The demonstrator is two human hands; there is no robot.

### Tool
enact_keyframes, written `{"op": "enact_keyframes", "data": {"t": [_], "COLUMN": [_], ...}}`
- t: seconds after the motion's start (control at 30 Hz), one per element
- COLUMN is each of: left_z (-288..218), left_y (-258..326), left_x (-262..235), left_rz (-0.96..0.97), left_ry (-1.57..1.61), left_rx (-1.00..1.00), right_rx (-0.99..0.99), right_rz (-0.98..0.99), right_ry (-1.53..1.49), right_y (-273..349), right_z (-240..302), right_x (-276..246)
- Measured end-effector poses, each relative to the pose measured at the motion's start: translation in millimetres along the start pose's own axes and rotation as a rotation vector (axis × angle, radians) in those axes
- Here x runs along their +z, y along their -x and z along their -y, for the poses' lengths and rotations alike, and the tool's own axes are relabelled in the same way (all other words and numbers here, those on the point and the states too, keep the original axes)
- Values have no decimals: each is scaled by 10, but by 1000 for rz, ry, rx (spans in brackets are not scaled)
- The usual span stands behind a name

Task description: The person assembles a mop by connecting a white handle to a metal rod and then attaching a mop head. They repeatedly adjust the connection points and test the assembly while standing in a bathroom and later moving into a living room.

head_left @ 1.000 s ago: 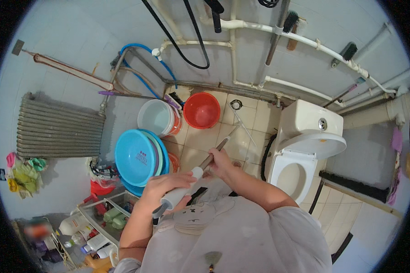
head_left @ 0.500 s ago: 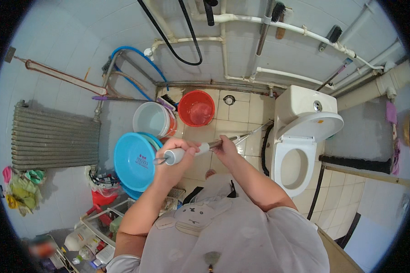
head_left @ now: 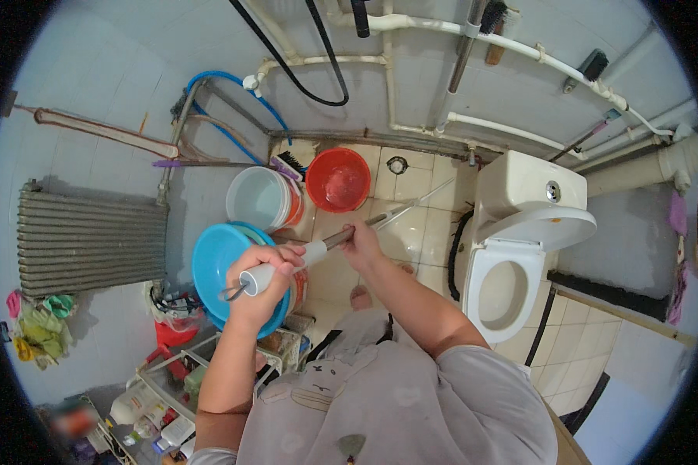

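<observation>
A long-handled floor squeegee (head_left: pixel 316 251) slants across in front of me, with a white grip, a metal pole and a thin pale head low over the tiles. My left hand (head_left: pixel 262 288) is wrapped round the white grip near its end, where a wire hanging loop sticks out. Farther down, my right hand (head_left: pixel 361 246) closes round the metal pole. The thin head (head_left: pixel 419 204) reaches toward the toilet side; whether it touches the floor I cannot tell. Below my left hand is a light blue basin (head_left: pixel 212 267), partly covered by that hand and forearm.
A red basin (head_left: pixel 338 180) and a white bucket (head_left: pixel 256 198) stand near the far wall, beside a scrub brush (head_left: pixel 288 164). The toilet (head_left: pixel 552 190) is on the right with its lid up. A floor drain (head_left: pixel 396 165) lies beyond the squeegee. Bottles crowd a rack (head_left: pixel 151 380) at lower left.
Both hands have moved left and slightly back toward me, drawing the squeegee along. Its head has shifted left, away from the toilet. My view has tilted slightly, and my grips stay closed.
</observation>
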State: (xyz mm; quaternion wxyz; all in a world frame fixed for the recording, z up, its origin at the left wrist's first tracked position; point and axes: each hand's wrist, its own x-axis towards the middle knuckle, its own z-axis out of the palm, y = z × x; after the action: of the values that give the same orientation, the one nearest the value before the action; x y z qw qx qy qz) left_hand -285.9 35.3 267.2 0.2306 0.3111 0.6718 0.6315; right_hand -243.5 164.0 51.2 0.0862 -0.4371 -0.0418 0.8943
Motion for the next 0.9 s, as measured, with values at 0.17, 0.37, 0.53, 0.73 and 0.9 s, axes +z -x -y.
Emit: {"op": "enact_keyframes", "data": {"t": [0.17,0.37,0.53,0.73,0.9], "left_z": [105,85,-310,-424,-329], "left_y": [35,-19,185,238,171], "left_x": [104,24,-148,-250,-161], "left_rz": [89,169,200,150,117], "left_ry": [-183,-243,-206,19,5], "left_rx": [70,111,149,28,-79], "right_rx": [-8,-31,29,96,87], "right_rz": [144,123,41,-72,-86], "right_ry": [-56,-133,-92,123,146], "right_y": [-204,-422,331,562,512], "right_z": [94,71,9,-292,-355], "right_x": [-75,-56,74,-208,-198]}}
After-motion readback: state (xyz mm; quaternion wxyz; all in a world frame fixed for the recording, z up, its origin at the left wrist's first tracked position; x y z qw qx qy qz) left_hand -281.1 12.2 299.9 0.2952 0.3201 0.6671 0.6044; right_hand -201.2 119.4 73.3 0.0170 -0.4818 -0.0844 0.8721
